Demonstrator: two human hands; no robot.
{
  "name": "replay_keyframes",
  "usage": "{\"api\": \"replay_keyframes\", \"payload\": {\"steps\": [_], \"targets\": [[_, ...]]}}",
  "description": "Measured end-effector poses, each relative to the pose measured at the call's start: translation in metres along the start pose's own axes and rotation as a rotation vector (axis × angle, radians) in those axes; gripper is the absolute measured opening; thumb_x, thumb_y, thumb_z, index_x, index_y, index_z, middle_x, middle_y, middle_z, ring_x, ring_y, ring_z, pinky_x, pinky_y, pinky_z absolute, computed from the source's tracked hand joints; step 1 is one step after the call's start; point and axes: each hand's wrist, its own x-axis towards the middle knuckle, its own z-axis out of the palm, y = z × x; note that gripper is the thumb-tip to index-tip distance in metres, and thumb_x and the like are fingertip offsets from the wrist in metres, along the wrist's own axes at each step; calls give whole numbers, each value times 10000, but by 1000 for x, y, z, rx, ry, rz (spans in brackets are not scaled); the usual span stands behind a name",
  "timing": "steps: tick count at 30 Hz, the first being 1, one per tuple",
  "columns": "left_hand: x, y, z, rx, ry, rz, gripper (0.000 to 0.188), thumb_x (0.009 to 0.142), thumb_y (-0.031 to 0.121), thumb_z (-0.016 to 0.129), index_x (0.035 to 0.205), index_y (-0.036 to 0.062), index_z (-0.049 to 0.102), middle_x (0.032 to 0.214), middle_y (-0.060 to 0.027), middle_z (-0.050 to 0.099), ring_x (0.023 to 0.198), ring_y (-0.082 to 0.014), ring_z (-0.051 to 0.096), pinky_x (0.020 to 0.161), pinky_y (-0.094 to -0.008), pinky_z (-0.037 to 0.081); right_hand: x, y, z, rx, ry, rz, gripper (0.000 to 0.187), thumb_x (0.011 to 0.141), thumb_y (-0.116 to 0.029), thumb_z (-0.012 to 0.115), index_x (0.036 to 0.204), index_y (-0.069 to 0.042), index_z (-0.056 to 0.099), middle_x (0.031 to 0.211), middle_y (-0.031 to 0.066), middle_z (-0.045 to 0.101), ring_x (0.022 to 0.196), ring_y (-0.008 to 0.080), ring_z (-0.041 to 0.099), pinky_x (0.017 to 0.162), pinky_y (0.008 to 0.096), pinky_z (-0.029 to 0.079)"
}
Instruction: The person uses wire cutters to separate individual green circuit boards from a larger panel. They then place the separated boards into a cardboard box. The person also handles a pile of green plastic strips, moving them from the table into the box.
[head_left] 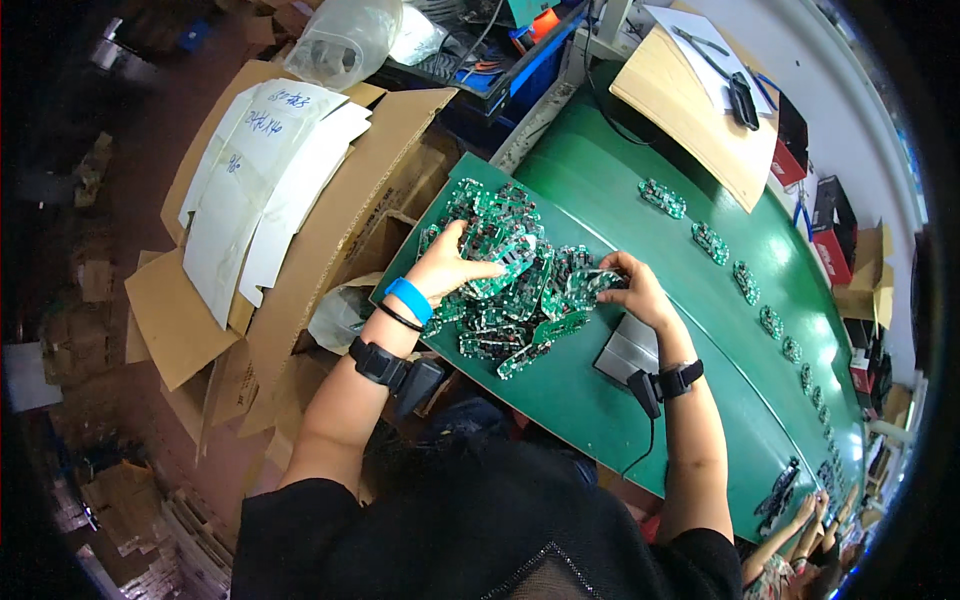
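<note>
A heap of green circuit boards (505, 310) with dark parts lies on the green work surface before me. My left hand (437, 270) reaches into the heap's left side, its thumb against a tilted circuit board (513, 262) and its fingers bent around the board's far side, partly hidden. At the heap's right edge my right hand (640, 293) pinches the end of another circuit board (585, 287) between thumb and fingers. Both wrists wear black straps with small dark devices; a blue band circles my left wrist. Beneath my right hand lies a flat silver-grey block (630, 345).
A green conveyor belt (600, 160) curves right, carrying several spaced circuit boards (710, 243). Pliers (700, 40) lie on a wooden board (650, 85) beyond. Cardboard boxes (330, 230) stand left, a blue crate (530, 60) behind. Other people's hands (812, 510) work at far right.
</note>
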Motion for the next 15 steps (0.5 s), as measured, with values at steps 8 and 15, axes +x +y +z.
{"api": "replay_keyframes", "payload": {"steps": [8,15], "targets": [[7,5,-10,-333,-95,-143,504,764,-19,699,1229,5,509,1138,-89,623,1004,-176,613,878,-316,495,-13,-18,-15,752,69,400,287,817,-97,695,1069,-6,590,938,35,660,824,120,599,760,281,485],[-6,1,-1,-350,89,-87,570,755,-62,689,1274,26,469,1156,-86,614,1014,-191,614,894,-338,498,-6,-54,27,895,1,449,282,821,-129,703,1042,18,606,929,51,668,801,121,608,769,275,477]]}}
